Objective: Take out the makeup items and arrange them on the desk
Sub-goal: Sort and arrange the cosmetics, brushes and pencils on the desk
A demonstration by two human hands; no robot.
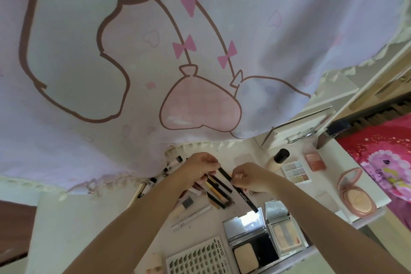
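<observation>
A pale lilac fabric drape printed with brown outlines and pink bows hangs over the far edge of the white tabletop. Under its hem lie a few black-capped tubes, apparently still to be sorted. The left hand curls its grip round the top ends of a bundle of slim black and gold makeup pencils, probably gathering them so they can be laid out in a row. The right hand pinches a long matte black pencil with white lettering at mid-shaft, seemingly drawing it out of the bundle.

Nearer the person sit a flat white sheet of small dark stickers, an open mirrored compact with a beige powder pan and a clear-cased palette. Further right stand a cream bottle with a black cap, a square pastel eyeshadow palette and a glossy pink oval compact, well apart, as if already arranged.
</observation>
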